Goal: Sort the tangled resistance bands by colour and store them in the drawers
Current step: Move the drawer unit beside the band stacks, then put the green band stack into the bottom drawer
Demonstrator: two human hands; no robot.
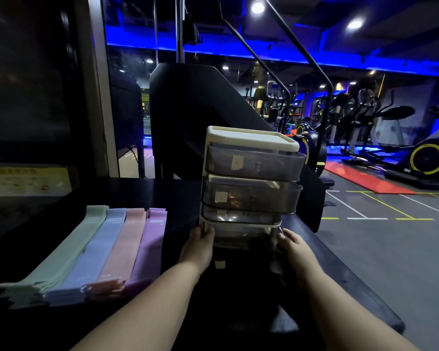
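The main risk lay with the drawer unit (249, 138), which stood tall on the right part of the counter (142, 196), close to its right edge. Both hands worked low at its base, so a hard tug there could probably tip it or drag it towards that edge. The second drawer (251, 196) already jutted further out than the top drawer (254, 163), and a jolt might send it sliding free.

The left hand (200, 243) had its grip closed round the unit's lower left corner, thumb in front. The right hand (293, 245) lay against the lower right side. Its fingers were lost in the dark, so how far that grip was closed could not be told.

The bands were also at risk. They lay at the left of the counter, running from its near edge towards the far edge, with the left forearm just beside them. A careless sweep could mix the colours again. The pale labels (237, 162) on the drawer fronts were too small to read, so a colour could be misfiled.

There were four stacks, side by side and touching:
- one green stack (69, 252)
- one blue stack (96, 252)
- one pink stack (123, 249)
- one purple stack (150, 249)

The unit seemed to hold four drawers. The third drawer (238, 216) and the lowest drawer (243, 234) were dim. Two hands were in view.
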